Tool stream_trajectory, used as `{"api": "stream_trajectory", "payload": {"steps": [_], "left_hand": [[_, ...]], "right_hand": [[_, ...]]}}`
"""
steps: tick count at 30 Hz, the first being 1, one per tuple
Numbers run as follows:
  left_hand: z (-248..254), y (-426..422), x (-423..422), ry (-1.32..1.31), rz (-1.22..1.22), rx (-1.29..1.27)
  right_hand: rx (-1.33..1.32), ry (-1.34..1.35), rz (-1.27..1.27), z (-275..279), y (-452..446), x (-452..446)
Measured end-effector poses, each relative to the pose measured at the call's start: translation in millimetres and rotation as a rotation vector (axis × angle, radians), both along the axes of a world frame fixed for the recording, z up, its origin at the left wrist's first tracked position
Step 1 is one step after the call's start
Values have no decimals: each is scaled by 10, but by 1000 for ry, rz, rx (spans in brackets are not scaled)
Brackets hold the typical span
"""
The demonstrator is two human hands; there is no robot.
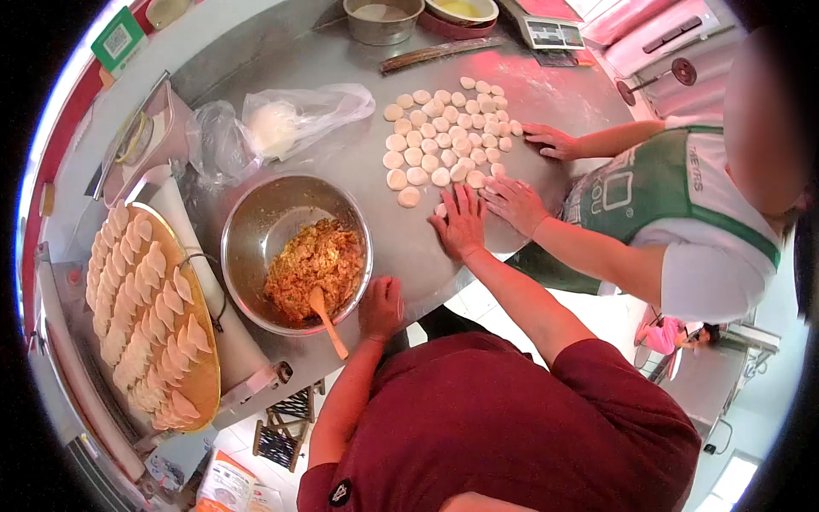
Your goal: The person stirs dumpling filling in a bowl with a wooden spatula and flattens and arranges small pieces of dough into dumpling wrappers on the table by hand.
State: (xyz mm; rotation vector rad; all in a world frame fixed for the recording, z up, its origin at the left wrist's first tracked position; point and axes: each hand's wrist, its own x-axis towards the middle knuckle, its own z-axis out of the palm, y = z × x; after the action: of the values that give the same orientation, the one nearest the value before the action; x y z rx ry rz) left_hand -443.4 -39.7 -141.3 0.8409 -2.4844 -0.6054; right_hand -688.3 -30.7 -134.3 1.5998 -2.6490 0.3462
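Many small flattened dough rounds (pixel 444 128) lie spread on the metal table (pixel 341 154). My right hand (pixel 461 224) rests palm down at their near edge, fingers spread, over or against a round. Closer to me, my left hand (pixel 381 307) lies at the table's edge with its fingers curled in; whether it holds anything is hidden. Left of that hand stands a steel bowl (pixel 247 230) of orange-brown filling (pixel 316 269), a wooden spoon (pixel 328 324) leaning in it. A co-worker's two hands, one (pixel 514 203) beside my right hand and one (pixel 552 142) farther off, touch the rounds' right side.
A round board (pixel 205 375) of shaped dumplings (pixel 141 316) is at the left. Behind the bowl lies a plastic bag (pixel 277 124) with dough. A rolling stick (pixel 439 55), a metal basin (pixel 382 26) and a scale (pixel 554 34) stand at the far side. The co-worker (pixel 665 196) leans in from the right.
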Motion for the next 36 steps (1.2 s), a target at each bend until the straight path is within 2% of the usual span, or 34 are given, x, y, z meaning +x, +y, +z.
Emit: {"api": "stream_trajectory", "payload": {"steps": [7, 10, 11, 13, 14, 15, 17, 20, 23, 26, 29, 32, 36], "left_hand": [[84, -14, -8, -30, -15, -41], [-21, 27, 22, -58, 14, -48], [-41, 29, 12, -83, 22, -51], [-47, 21, -7, -102, 28, -41], [-23, 12, -15, -98, 28, -26], [-6, 16, -7, -99, 22, -11], [-31, 14, -13, -74, 26, -36], [-10, 20, 7, -73, 25, -49], [64, 24, -1, -62, -1, -35], [57, 12, 11, -60, 7, -64], [1, 15, 0, -68, 9, -57], [-72, 20, -19, -53, 21, -81], [-51, 1, -11, -13, 12, -99]], "right_hand": [[0, 37, 27, 108, -51, 6], [-231, -667, -47, -61, 13, -276], [-490, -694, -105, -51, 154, -269], [-113, -837, -333, -153, 510, -297], [-19, -903, -347, -152, 555, -269], [80, -963, -358, -156, 601, -244], [91, -1097, -185, 80, 439, -10], [-175, -568, 21, 486, 15, 59], [-172, -349, 267, 182, -160, -111], [-55, -447, 270, 86, 50, -205], [22, -423, 401, 1, 464, -254], [38, -409, 395, 55, 573, -296], [-78, -275, 137, 212, 324, -74]]}}
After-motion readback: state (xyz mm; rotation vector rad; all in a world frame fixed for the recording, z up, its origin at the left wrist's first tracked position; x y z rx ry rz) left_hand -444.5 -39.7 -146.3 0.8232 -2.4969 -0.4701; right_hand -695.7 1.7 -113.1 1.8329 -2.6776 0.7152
